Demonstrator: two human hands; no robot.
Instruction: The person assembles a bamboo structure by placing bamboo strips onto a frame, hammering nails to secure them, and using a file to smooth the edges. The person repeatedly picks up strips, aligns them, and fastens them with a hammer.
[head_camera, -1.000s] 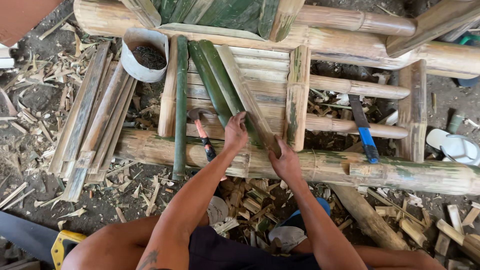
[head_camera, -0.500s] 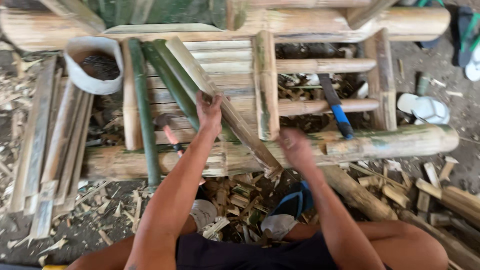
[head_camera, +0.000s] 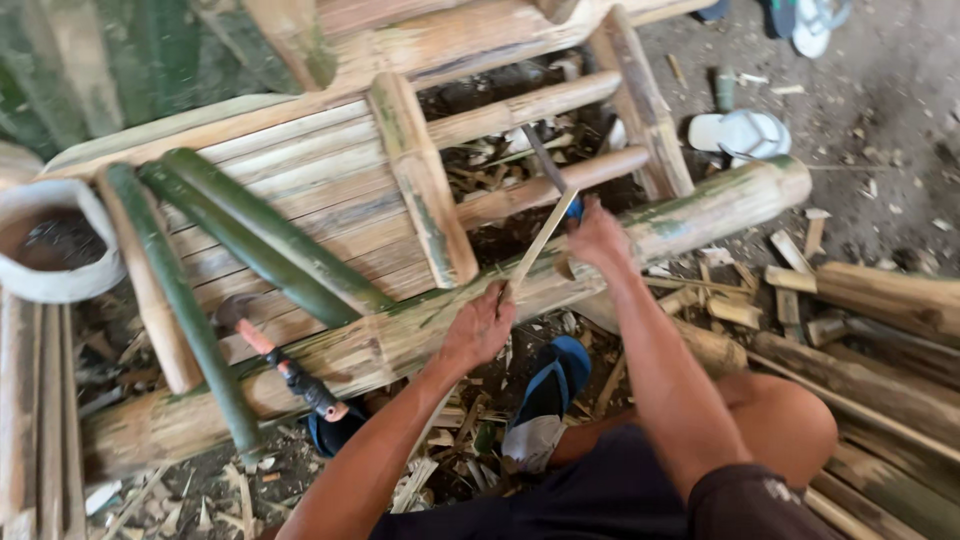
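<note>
I crouch over a bamboo frame (head_camera: 420, 190) lying on the ground. My left hand (head_camera: 480, 325) is closed around a thin pale bamboo strip (head_camera: 545, 238) that slants up to the right across the thick front pole (head_camera: 700, 210). My right hand (head_camera: 598, 235) rests on that pole and wraps the blue handle of a dark-bladed knife (head_camera: 540, 160), whose blade points away over the frame's open gap. Two green split bamboo slats (head_camera: 260, 235) lie diagonally on the frame's pale slatted part, left of both hands.
A hammer with a red and black handle (head_camera: 290, 372) lies on the front pole at left. A white bowl (head_camera: 50, 285) with dark contents sits far left. White sandals (head_camera: 740, 130) lie beyond the pole, a blue sandal (head_camera: 550, 385) sits under me, and bamboo offcuts (head_camera: 860, 290) litter the right.
My left hand has pulled a thin strip off the slats toward me. My right hand has moved right along the pole to the blue-handled knife. The view has swung right.
</note>
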